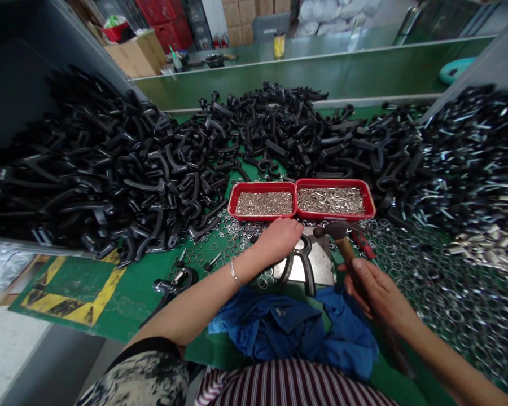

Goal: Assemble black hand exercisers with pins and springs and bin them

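Observation:
My right hand (pixel 376 287) is wrapped round the wooden handle of a claw hammer (pixel 342 243), its head over the right part of a metal plate (pixel 322 256). On that plate lies a black forked clamp part (pixel 307 265) with a curved jaw and two legs. My left hand (pixel 281 239) is closed, knuckles up, at the clamp part's upper left; its fingertips and whatever they pinch are hidden. Just beyond it stand two red trays, one of tiny metal pieces (pixel 262 217), the other of small metal pins (pixel 334 214).
Black plastic parts (pixel 161 175) are heaped left and behind. Loose metal rings (pixel 444 299) spread over the right of the green bench, with pins (pixel 491 248) piled beyond. A blue cloth (pixel 279 321) lies at the front edge. Red-handled pliers (pixel 363 245) rest near the hammer head.

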Action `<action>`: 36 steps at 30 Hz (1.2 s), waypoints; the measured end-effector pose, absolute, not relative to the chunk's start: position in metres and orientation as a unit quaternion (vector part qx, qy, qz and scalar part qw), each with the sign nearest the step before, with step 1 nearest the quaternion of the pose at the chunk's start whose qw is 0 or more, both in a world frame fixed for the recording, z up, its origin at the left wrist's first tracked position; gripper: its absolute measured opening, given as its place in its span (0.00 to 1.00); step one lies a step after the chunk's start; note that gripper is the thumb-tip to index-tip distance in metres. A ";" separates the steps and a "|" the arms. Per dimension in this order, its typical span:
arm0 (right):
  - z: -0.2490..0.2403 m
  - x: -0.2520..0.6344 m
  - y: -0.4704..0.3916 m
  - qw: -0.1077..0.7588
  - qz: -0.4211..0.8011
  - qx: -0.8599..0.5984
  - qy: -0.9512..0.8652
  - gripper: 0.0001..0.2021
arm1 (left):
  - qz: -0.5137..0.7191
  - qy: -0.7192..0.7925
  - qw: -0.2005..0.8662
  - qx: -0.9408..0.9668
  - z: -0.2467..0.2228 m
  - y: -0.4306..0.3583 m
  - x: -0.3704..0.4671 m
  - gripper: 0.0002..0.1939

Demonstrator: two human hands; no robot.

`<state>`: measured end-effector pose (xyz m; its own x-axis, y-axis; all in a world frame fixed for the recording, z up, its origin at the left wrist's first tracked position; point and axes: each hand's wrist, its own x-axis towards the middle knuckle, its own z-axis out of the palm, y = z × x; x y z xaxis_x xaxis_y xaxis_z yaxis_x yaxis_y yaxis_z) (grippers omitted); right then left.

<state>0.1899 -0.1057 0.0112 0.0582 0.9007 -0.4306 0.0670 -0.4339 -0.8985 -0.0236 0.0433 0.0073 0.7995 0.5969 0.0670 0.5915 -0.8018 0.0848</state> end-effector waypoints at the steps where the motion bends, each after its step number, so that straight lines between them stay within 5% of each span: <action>1: 0.012 0.191 -0.105 0.360 0.566 -0.630 -0.391 0.23 | 0.040 0.284 -0.002 0.958 0.008 0.043 -0.022 0.10; 9: 0.046 0.208 -0.095 0.239 0.486 -0.650 -0.533 0.22 | 0.049 0.340 -0.011 0.939 0.016 0.029 -0.029 0.13; 13: 0.073 0.202 -0.081 0.266 0.364 -0.636 -0.626 0.22 | 0.089 0.352 0.014 0.931 0.014 -0.016 -0.044 0.16; 19: 0.053 0.192 -0.045 0.096 0.285 -0.619 -0.725 0.21 | 0.078 0.356 0.010 0.931 -0.003 -0.050 -0.048 0.13; 25: 0.053 0.193 -0.041 0.060 0.217 -0.629 -0.744 0.20 | 0.110 0.387 0.012 0.915 0.000 -0.052 -0.046 0.12; 31: 0.043 0.200 -0.067 0.060 0.267 -0.614 -0.741 0.20 | 0.078 0.537 0.010 0.840 0.005 -0.067 -0.044 0.23; 36: 0.033 0.203 -0.075 0.087 0.390 -0.591 -0.700 0.20 | 0.031 0.537 0.052 0.841 0.002 -0.057 -0.041 0.11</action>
